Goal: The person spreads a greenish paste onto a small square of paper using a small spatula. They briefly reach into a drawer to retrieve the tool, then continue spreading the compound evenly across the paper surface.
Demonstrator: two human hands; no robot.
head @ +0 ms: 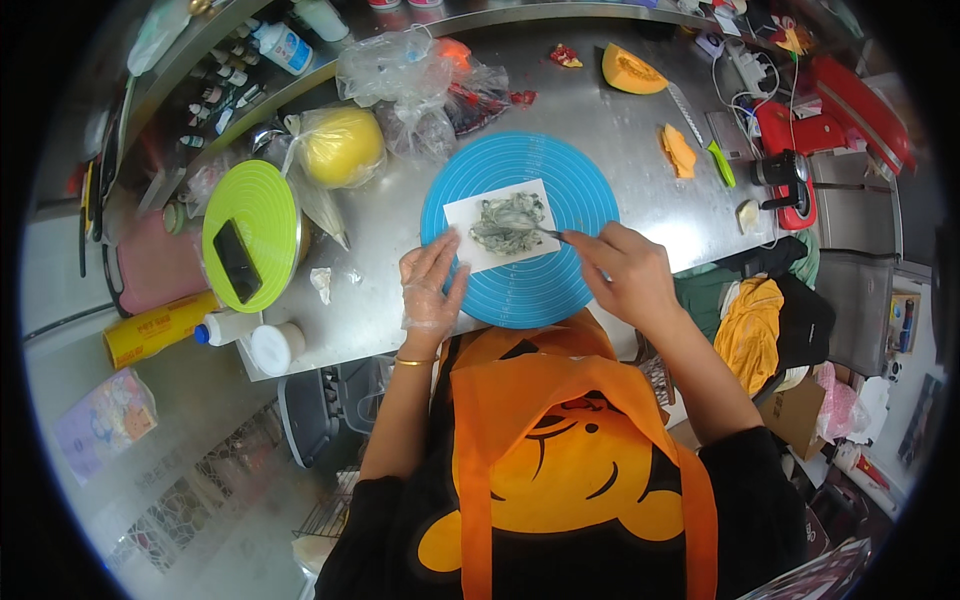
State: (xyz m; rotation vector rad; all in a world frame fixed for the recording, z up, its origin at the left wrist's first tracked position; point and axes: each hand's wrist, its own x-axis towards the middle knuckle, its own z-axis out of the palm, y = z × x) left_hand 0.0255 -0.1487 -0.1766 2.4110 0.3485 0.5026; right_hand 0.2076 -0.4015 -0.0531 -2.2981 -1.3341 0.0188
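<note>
A blue round turntable mat [517, 296] lies on the steel table in front of me, marked with concentric rings. On it sits a white rectangular board [459, 212] smeared with a thick grey-green and whitish paste [510, 225]. My left hand [431, 289], in a clear plastic glove, has its thumb and fingers at the board's lower left corner, steadying it. My right hand [626, 270] is bare and grips the dark handle of a small palette knife [553, 234]. The knife's blade reaches into the paste.
Left are a green turntable [259, 191] bearing a phone [238, 259], a bagged yellow ball-shaped item [341, 146], a piping bag [319, 206] and a white tub [276, 349]. Behind lie plastic bags [397, 71]. Right are a melon wedge [632, 70], a serrated knife [686, 112] and a red stand mixer [806, 135].
</note>
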